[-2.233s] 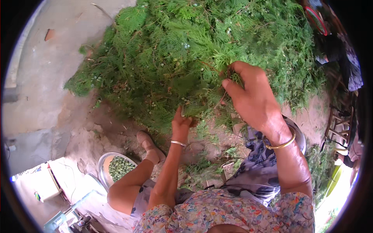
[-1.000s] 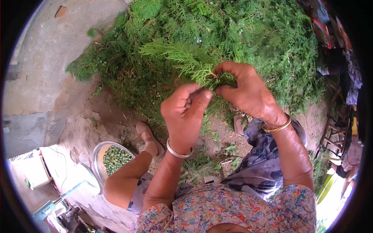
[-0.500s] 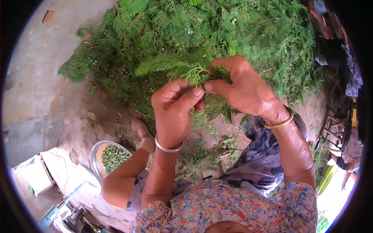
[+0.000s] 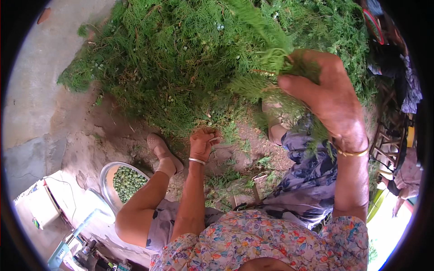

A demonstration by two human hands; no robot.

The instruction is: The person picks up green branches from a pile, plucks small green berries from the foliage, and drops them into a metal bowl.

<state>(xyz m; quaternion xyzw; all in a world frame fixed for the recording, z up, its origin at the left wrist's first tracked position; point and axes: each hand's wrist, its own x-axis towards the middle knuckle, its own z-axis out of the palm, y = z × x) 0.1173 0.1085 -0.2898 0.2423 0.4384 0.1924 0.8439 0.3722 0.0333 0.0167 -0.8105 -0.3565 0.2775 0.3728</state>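
My right hand (image 4: 327,92) is raised at the right, its thumb and fingers closed on a leafy evergreen sprig (image 4: 275,58). The sprig's feathery fronds spread up and left, blurred by motion, and more greenery hangs below the hand. Lower and nearer my lap, my left hand (image 4: 203,141) has its fingers curled in; whatever they hold is hidden. A big heap of cut evergreen branches (image 4: 181,58) fills the ground beyond both hands, dotted with small pale green cones. To the left of my leg is a round metal basin (image 4: 106,180) with many small green cones (image 4: 128,183) in it.
Beside the basin stands a pale blue and white plastic piece (image 4: 97,205), with a white box (image 4: 40,205) farther left. Loose green bits (image 4: 226,176) litter the dirt between my feet. At the right edge are a wooden chair frame (image 4: 386,144) and hanging cloth (image 4: 409,86).
My hands have come apart. The right one has moved up and right with the sprig; the left has dropped back toward my lap with fingers curled.
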